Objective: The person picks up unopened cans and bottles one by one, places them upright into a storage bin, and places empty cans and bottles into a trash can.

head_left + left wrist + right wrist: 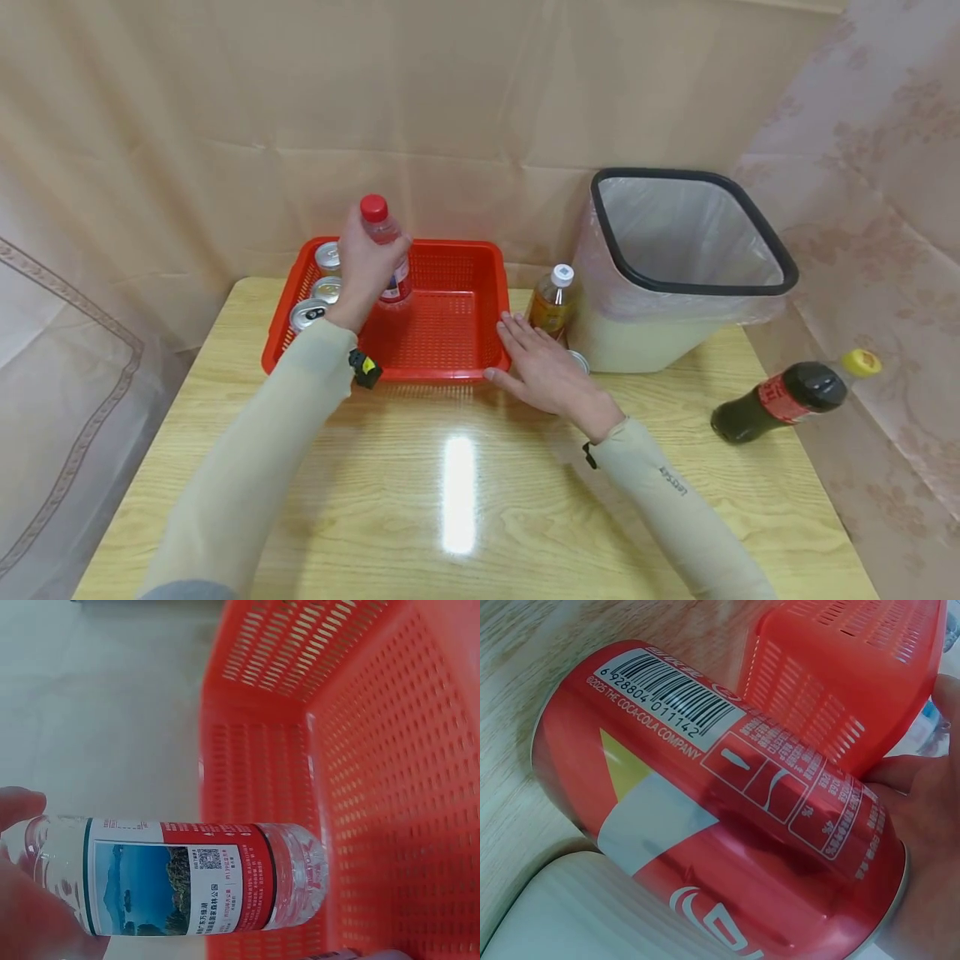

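My left hand point(367, 271) grips a clear water bottle point(397, 283) with a red cap by its upper part, over the left half of a red plastic basket point(438, 337). Its red and white label with a lake picture shows in the left wrist view, the bottle's base near the basket wall point(262, 765). My right hand point(551, 371) lies with fingers extended at the basket's right end, fingertips at the rim. Beside that hand is a red Coca-Cola can point(712, 802), large in the right wrist view and mostly hidden by the hand in the head view.
Three cans point(308, 314) stand along the basket's left side. An amber drink bottle point(551, 304) with a white cap stands right of the basket, beside a lined trash bin point(637, 333). A dark cola bottle point(780, 398) with a yellow cap stands near the table's right edge.
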{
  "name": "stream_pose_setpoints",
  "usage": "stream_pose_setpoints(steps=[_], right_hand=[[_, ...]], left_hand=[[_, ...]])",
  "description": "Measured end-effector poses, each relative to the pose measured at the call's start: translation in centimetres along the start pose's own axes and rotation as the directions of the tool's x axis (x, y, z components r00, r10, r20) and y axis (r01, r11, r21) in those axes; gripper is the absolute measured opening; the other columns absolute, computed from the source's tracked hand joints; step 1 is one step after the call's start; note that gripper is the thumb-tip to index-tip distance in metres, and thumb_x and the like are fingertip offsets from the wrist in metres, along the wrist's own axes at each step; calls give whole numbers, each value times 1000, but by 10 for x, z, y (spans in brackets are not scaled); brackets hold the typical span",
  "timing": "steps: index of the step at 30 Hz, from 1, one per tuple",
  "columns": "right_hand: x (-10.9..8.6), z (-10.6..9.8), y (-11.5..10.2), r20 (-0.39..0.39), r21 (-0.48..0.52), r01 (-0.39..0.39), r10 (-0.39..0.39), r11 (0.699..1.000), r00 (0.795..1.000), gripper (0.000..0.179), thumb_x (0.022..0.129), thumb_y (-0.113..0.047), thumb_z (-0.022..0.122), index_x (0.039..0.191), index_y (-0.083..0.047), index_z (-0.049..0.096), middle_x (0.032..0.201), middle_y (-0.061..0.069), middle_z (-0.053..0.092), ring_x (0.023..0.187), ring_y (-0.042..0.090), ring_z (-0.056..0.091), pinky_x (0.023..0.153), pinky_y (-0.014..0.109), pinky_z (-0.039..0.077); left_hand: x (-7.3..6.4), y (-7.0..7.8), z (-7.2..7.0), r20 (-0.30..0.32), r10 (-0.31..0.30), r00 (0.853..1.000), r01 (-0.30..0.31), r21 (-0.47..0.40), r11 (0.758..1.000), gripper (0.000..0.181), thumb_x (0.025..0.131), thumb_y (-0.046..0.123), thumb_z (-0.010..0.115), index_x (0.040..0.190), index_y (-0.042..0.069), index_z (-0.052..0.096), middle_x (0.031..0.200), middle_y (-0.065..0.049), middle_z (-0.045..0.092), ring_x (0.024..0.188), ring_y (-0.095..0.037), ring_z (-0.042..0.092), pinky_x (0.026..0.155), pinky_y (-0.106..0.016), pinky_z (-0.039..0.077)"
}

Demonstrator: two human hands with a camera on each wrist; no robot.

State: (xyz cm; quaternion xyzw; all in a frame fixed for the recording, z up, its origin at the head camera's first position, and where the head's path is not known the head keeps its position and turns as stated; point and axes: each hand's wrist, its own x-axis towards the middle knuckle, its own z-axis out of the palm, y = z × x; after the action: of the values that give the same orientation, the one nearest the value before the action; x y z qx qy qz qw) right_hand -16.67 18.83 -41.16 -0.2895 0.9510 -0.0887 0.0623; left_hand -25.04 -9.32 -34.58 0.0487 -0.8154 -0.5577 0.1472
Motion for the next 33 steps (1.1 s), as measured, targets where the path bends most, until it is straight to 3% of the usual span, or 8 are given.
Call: stream_pose_setpoints(steps=[7,14,19,29,33], right_hand=[[-3,-1,-1,3,-8,11,-10,1000,1000,85,104,-64,44,162,-4,29,172,10,17,158,28,15,126,47,23],[-6,-3,-3,10,-2,17,-17,1000,1000,86,104,-65,42,162,-4,30,171,11,17,158,27,14,126,47,23],[-6,-3,-3,8,-5,23,-23,1000,1000,86,103,-64,44,162,-3,29,171,11,17,158,28,15,126,47,23],[-8,-3,-2,22,4,13,-13,1000,1000,86,103,-65,43,163,-4,28,172,10,16,158,27,14,126,47,22],[-7,-2,-1,20,1,15,-15,1000,1000,86,104,-65,41,163,-5,28,172,10,16,158,27,15,126,47,22]], left_hand=[[11,-14,5,-36,-71,997,73,50,996,56,95,14,74,143,7,46,137,-14,59,128,-31,55,113,-46,45],[14,-30,6,-103,-154,983,161,62,985,55,94,14,74,142,8,47,136,-13,60,125,-29,55,112,-43,46],[15,-35,7,-129,-142,981,152,63,986,52,94,12,72,140,6,49,133,-14,61,122,-30,56,110,-42,48],[14,-32,5,-109,-191,976,197,52,979,59,96,13,72,146,7,42,141,-13,55,130,-29,52,114,-42,44],[13,-28,6,-119,-168,979,174,42,984,64,96,17,72,149,8,37,141,-12,52,129,-27,50,114,-38,43]])
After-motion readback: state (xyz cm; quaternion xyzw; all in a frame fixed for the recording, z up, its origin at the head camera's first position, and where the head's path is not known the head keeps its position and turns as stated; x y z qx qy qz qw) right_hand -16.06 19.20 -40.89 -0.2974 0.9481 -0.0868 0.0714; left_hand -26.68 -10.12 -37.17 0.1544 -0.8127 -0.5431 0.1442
